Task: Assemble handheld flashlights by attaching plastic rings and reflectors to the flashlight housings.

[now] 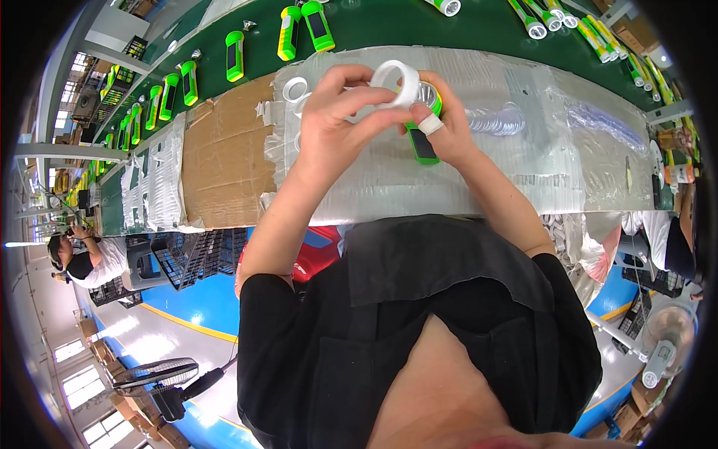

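Head view: you have a white ring (410,88) raised above the counter (359,31), pinched between the thumb and fingers of your left hand (334,112). Your right hand (449,123), a white wrap (430,124) on its thumb, is closed around a green flashlight (424,148), its clear lens upward just beside the ring. Your hands are close together; you cannot tell here whether ring and lens touch. Beneath them, clear film (538,161) covers the work area, next to bare brown cardboard (228,153) on your left. Another white ring (286,91) lies just left of your left hand, and a row of clear discs (497,120) lies right of your right. Beyond, more green flashlights (235,56) line the counter's green surface.
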{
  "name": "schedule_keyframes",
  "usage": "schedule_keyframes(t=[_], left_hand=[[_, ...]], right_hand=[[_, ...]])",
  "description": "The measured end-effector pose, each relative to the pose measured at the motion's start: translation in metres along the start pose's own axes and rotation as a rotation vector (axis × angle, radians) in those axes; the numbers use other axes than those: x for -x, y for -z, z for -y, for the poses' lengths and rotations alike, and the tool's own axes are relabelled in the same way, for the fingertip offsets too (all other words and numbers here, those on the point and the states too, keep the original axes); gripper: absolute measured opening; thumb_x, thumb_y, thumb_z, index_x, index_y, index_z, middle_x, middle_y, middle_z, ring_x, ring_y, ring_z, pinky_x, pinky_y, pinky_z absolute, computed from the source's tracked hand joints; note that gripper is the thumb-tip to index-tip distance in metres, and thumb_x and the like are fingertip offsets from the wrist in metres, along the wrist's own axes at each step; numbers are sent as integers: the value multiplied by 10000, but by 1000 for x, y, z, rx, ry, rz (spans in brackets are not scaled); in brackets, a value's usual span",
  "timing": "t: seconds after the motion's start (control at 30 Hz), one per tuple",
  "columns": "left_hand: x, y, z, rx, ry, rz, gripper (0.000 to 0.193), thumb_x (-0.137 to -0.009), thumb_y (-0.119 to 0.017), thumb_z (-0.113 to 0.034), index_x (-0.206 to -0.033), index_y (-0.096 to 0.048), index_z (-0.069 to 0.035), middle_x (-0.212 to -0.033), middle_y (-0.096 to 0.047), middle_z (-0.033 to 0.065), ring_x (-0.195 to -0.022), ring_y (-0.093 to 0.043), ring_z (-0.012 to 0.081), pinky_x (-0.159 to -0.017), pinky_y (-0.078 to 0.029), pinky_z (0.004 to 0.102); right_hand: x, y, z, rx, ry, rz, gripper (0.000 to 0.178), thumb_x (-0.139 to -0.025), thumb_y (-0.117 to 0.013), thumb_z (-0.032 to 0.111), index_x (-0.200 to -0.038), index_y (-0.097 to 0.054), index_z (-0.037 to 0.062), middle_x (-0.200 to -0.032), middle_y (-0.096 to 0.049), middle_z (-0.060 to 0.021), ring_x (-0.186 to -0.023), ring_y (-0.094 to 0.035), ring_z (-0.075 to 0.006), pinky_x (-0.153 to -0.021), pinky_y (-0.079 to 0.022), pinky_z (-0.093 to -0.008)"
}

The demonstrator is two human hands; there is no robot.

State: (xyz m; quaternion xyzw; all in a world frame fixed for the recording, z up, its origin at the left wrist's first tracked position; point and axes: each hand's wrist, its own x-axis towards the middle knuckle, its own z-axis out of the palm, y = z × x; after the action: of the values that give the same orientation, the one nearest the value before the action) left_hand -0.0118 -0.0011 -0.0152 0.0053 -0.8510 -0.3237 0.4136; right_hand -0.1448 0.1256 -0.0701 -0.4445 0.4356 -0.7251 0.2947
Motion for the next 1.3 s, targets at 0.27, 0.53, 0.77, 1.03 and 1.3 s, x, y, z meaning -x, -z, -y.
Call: schedule_keyframes(t=[0.27,0.53,0.77,1.03,1.3], left_hand=[[-6,0,-9,-64,-13,123,325,-680,-838,-203,-979,-752,-111,-979,-586,67,-814,-565,198,-675,-478,305],[-11,5,-13,-87,-23,230,319,-665,-842,-219,-961,-765,-131,-980,-560,68,-826,-535,193,-669,-489,323],[-16,0,-13,-55,-24,282,334,-678,-840,-229,-990,-755,-145,-997,-563,70,-849,-561,217,-710,-499,328],[-17,-22,-26,-32,5,373,463,-720,-829,-180,-1144,-649,-129,-1116,-626,70,-975,-615,218,-771,-498,326],[-11,-47,-20,109,125,300,373,-756,-808,-161,-1070,-619,-91,-1023,-694,22,-909,-662,196,-777,-502,307]], right_hand=[[0,0,-2,-21,21,69,372,-939,-574,171,-1272,-471,41,-969,-601,-52,-747,-592,-109,-656,-507,-267],[3,8,1,-14,-21,155,455,-942,-615,225,-1320,-435,47,-1055,-577,-66,-865,-598,-141,-739,-515,-296],[-3,22,21,40,166,181,566,-936,-646,241,-1416,-387,92,-1331,-493,-102,-1161,-540,-206,-990,-446,-377],[-34,55,105,935,201,519,370,-771,-776,238,-1027,-608,31,-916,-601,-89,-822,-584,-229,-700,-464,-347],[-60,43,130,1204,-43,836,359,-721,-786,247,-829,-527,23,-796,-540,-82,-701,-539,-255,-620,-448,-359]])
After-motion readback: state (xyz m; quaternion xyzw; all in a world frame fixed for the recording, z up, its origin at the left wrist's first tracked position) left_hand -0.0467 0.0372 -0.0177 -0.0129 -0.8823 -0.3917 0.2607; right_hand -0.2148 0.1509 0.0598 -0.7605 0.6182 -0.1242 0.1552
